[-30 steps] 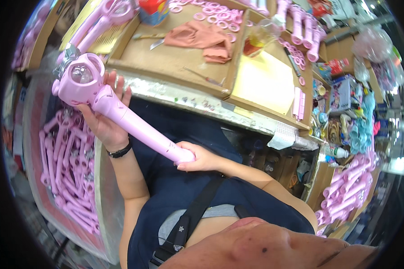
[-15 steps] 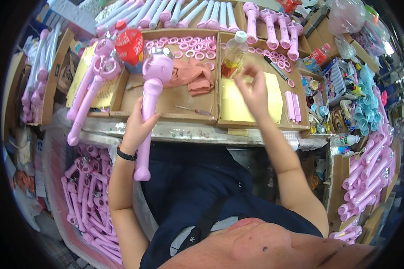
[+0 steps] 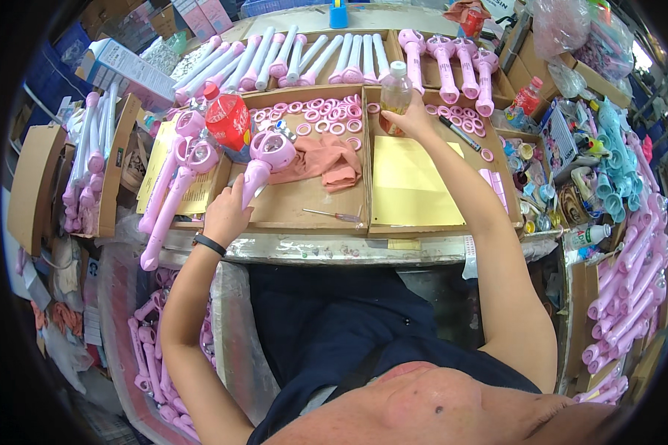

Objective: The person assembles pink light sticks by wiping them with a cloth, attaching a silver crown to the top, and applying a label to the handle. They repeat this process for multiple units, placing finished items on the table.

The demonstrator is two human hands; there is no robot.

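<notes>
My left hand (image 3: 228,213) is wrapped round the handle of a pink toy wand (image 3: 255,178), whose round ring-shaped head points away from me over the left cardboard tray. At the right tray's far left corner, my right hand (image 3: 416,120) grips a clear plastic bottle (image 3: 396,90) with a white cap and some yellowish liquid low inside. The bottle stands upright. Just nearer than it lies a yellow sheet (image 3: 416,182). A salmon-coloured cloth (image 3: 326,159) lies beside the wand's head, and a screwdriver (image 3: 332,215) rests in front of the cloth.
Many small pink rings (image 3: 323,113) lie along the trays' far side. A red-labelled bottle (image 3: 228,119) and two pink wands (image 3: 172,200) stand or lie at left. White-handled wands (image 3: 349,59) fill the back. A bin of wands (image 3: 156,348) sits lower left; a black marker (image 3: 460,133) lies right.
My right hand has reached forward and closed on the bottle. My left hand has tilted the wand, its head now farther forward and its lower end hidden. The whole view has shifted slightly.
</notes>
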